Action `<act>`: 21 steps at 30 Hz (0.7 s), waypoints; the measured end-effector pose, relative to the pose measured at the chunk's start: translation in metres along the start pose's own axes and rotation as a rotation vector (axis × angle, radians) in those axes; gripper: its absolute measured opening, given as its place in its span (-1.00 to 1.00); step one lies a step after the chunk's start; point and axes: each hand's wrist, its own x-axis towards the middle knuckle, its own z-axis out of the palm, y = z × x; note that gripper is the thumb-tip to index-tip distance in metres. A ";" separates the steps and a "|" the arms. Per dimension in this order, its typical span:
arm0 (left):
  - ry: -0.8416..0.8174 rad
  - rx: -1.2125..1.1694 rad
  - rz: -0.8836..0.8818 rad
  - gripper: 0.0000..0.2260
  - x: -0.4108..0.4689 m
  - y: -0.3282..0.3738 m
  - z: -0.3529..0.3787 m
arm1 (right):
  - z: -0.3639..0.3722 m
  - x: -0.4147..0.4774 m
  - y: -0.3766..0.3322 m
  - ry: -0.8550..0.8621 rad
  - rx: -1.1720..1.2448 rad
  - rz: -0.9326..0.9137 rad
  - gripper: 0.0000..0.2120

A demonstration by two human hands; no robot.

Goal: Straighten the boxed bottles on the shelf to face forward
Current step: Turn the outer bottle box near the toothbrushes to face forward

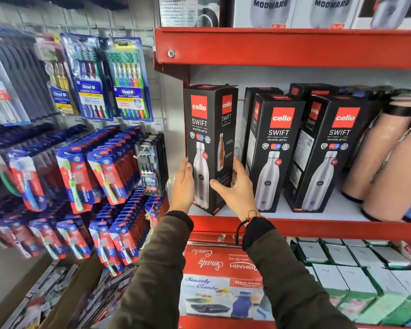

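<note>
- Leftmost on the white shelf (323, 216), the first cello box (208, 148) stands upright at the front edge, turned so that two faces show, its corner towards the camera rather than its front panel.
- Left hand (183, 186) lies flat against the box's left lower edge, fingers up, palm pressing in; sleeve reaches up from below.
- Right hand (235, 186) cups the box's right lower side, thumb on the near face and fingers curled round behind; together the hands grasp the box between them.
- To do this step well, I judge, twist the box about its base, keeping it down on the shelf so it does not tip, until the front panel alone faces out.
- Right of the held box, the second cello box (274, 153) and the third cello box (328, 153) also stand angled, side panels showing; both look due for the same turn.
- Further right of the held box, tan bottles (384, 160) lean unboxed.
</note>
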 end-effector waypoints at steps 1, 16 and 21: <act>-0.020 -0.021 0.004 -0.61 -0.002 -0.001 -0.001 | 0.000 0.000 0.001 -0.022 -0.004 0.008 -0.26; -0.011 -0.052 0.100 -0.74 -0.018 -0.012 0.010 | -0.009 -0.005 0.014 -0.078 -0.066 -0.004 -0.40; 0.004 -0.015 0.085 -0.67 -0.014 -0.014 0.013 | -0.005 -0.010 0.012 -0.027 -0.062 0.058 -0.53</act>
